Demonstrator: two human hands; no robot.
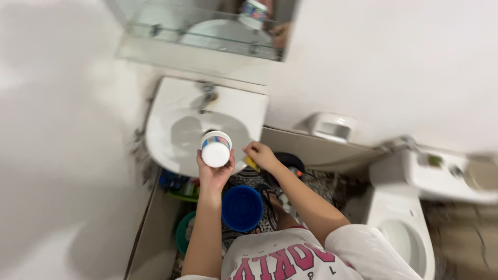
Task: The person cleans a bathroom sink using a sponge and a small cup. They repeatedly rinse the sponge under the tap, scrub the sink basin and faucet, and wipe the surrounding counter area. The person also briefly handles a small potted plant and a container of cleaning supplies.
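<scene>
Both hands are up over the front of the white washbasin [171,140] as I look down on them. My left hand [213,173] is wrapped around a small round tub [216,149] with a white lid and a coloured label band, fingers curled up its sides, holding it lid-up above the basin's front rim. My right hand [261,155] sits just beside it at the rim, fingers bent and pinched on something yellow [252,164] (too small and blurred for me to name it). The two hands are near each other but not touching. A metal tap [208,95] stands at the back of the basin, and above it a glass shelf [202,39] runs under a mirror [223,15], where the tub shows in reflection. Under the basin, on the patterned floor [332,186], I see a blue bucket [242,208] and a green tub [182,233]. A white toilet [402,228] stands to the right, well apart from the hands.
</scene>
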